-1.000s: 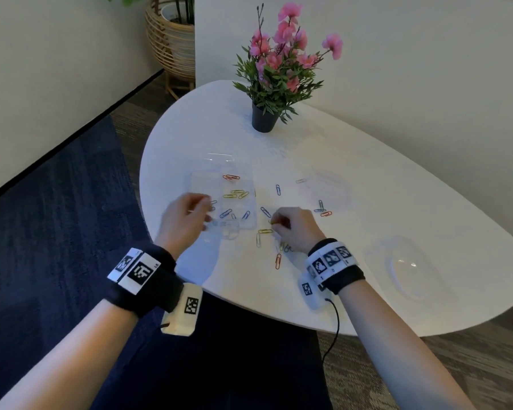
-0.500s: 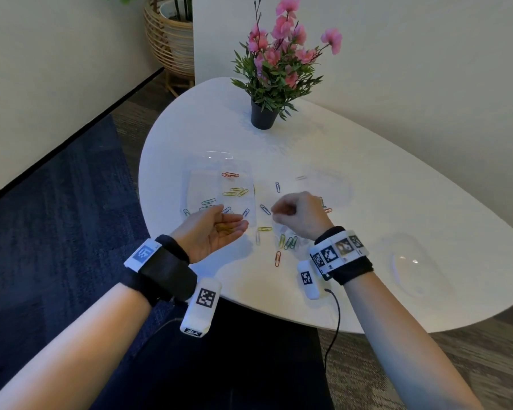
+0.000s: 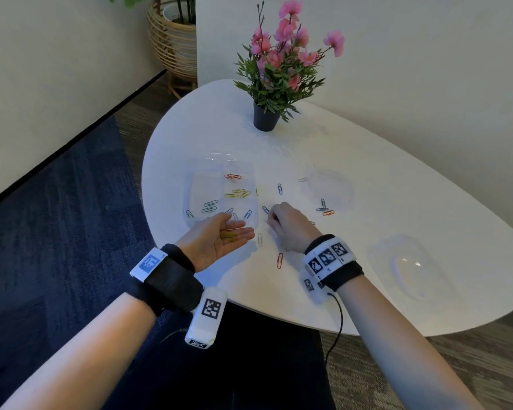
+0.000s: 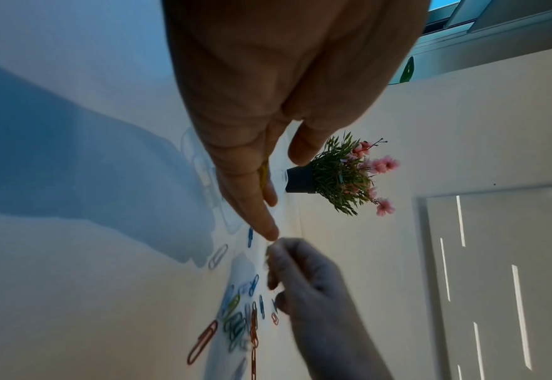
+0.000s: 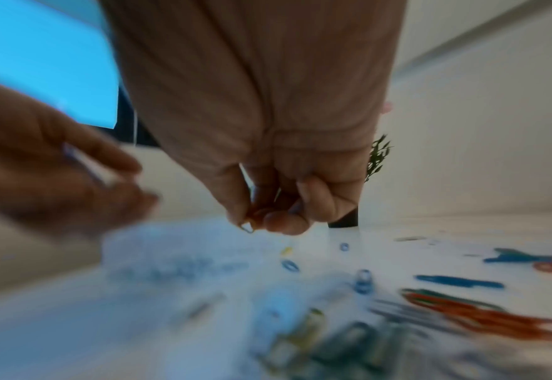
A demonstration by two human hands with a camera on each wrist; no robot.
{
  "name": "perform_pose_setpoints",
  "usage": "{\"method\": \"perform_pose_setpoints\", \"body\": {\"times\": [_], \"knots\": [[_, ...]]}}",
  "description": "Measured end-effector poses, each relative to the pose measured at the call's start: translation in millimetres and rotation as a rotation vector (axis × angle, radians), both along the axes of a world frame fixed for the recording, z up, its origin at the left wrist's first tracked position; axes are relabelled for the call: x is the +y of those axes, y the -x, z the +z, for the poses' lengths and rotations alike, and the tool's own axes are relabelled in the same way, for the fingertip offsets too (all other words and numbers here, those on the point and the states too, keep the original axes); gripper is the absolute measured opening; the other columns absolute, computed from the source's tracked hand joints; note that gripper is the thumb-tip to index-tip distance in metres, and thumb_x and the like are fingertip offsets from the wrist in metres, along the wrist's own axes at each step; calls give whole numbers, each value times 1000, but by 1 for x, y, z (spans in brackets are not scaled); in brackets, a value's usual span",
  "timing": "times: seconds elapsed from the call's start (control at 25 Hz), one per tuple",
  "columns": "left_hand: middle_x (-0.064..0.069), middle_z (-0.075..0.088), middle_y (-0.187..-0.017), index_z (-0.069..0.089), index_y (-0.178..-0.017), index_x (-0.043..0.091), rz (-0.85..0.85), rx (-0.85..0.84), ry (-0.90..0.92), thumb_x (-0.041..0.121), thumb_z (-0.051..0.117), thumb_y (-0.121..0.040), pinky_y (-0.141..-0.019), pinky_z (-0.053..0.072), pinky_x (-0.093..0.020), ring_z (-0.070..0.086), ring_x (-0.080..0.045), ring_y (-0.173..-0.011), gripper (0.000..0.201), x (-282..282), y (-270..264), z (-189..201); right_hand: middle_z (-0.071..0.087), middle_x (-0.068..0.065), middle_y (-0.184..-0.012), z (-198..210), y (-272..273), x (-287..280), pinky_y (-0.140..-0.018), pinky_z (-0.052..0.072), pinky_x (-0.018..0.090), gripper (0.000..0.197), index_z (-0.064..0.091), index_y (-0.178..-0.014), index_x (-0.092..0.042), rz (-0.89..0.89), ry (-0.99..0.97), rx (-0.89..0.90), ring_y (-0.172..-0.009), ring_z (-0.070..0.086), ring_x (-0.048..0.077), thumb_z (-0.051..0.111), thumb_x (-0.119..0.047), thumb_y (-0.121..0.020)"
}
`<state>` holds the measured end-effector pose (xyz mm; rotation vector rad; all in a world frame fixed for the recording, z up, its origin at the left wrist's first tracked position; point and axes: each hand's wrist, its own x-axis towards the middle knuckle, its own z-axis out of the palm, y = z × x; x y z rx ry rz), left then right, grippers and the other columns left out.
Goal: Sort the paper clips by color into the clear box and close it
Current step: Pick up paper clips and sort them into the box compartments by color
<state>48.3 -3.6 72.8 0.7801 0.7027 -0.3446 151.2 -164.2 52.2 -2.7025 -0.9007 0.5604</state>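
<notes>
Here, a person's left hand point(image 3: 219, 238) lies palm-up and flat beside the clear box point(image 3: 219, 190), yellow paper clips point(image 3: 228, 236) cradled on its straight fingers, while the right hand point(image 3: 288, 226) curls over the white table point(image 3: 367, 202) and pinches a clip in its fingertips point(image 5: 274, 221); its colour is unclear. Loose clips point(image 3: 280, 260) lie scattered nearby. Done well, the step means gathering one colour only, keeping the palm level, then tipping into the compartment that already holds yellow.
</notes>
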Motion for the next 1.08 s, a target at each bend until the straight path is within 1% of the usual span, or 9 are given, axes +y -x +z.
{"method": "perform_pose_setpoints", "body": {"times": [0.12, 0.2, 0.32, 0.44, 0.6, 0.68, 0.8, 0.96, 1.08], "knots": [[-24, 64, -105, 56, -104, -5, -28, 0, 20, 28, 36, -100, -93, 50, -33, 65, -29, -96, 38, -8, -3, 0, 62, -1, -84, 31, 17, -1, -69, 43, 16, 9, 64, -88, -12, -56, -464, 115, -75, 54, 12, 59, -20, -90], [-25, 64, -106, 55, -108, -7, -26, -7, 56, 28, 35, -101, -91, 50, -33, 64, -29, -96, 41, -11, -5, 0, 64, -11, -78, 46, 17, -3, -69, 46, 14, 5, 68, -86, -19, -48, -512, 161, -72, 57, 6, 63, -20, -87], [-23, 65, -106, 57, -109, -7, 4, -13, 84, 25, 35, -101, -86, 55, -31, 65, -27, -95, 40, -8, -4, -1, 68, -3, -91, 43, -4, -22, -72, 43, 20, 10, 71, -94, -14, -167, -321, 79, -75, 57, 10, 63, -16, -87], [-21, 67, -104, 59, -105, -6, 15, -7, 91, 24, 35, -101, -78, 57, -28, 66, -26, -94, 39, -2, -2, -3, 61, 1, -99, 16, -6, -35, -75, 41, 21, 17, 71, -99, -11, -109, 1, 104, -82, 55, 13, 68, -16, -83], [-20, 68, -104, 59, -108, -5, 17, -5, 81, 24, 36, -100, -82, 56, -29, 67, -25, -94, 37, -1, 0, -4, 57, -1, -97, 0, 1, -31, -75, 42, 23, 12, 72, -90, -11, -51, 24, 53, -91, 61, 20, 71, -13, -78], [-20, 67, -105, 58, -110, -5, 10, -7, 80, 24, 36, -100, -84, 56, -29, 67, -25, -95, 38, -1, 0, -4, 58, 3, -103, 1, 1, -28, -74, 44, 29, 9, 69, -87, -12, -9, 119, 11, -93, 60, 23, 66, -19, -83], [-20, 67, -106, 58, -112, -5, 9, -10, 82, 25, 35, -101, -81, 56, -28, 67, -25, -95, 40, -3, 0, -3, 53, 9, -112, -1, 1, -27, -76, 43, 34, 19, 60, -99, -10, 88, 326, -75, -102, 54, 27, 52, -25, -92], [-20, 67, -105, 58, -109, -4, 5, 2, 83, 26, 35, -101, -81, 57, -29, 67, -25, -94, 39, -6, 0, -4, 44, 15, -125, -7, 10, -26, -89, 41, 38, 27, 48, -118, -2, 126, 394, -108, -116, 45, 31, 37, -14, -96], [-21, 66, -104, 58, -105, -5, 3, 17, 67, 25, 35, -100, -86, 53, -31, 66, -26, -94, 38, -8, 1, -7, 50, 14, -113, -6, 9, -30, -82, 42, 37, 20, 49, -108, -4, 33, 196, -60, -102, 51, 30, 37, -16, -96]]}}
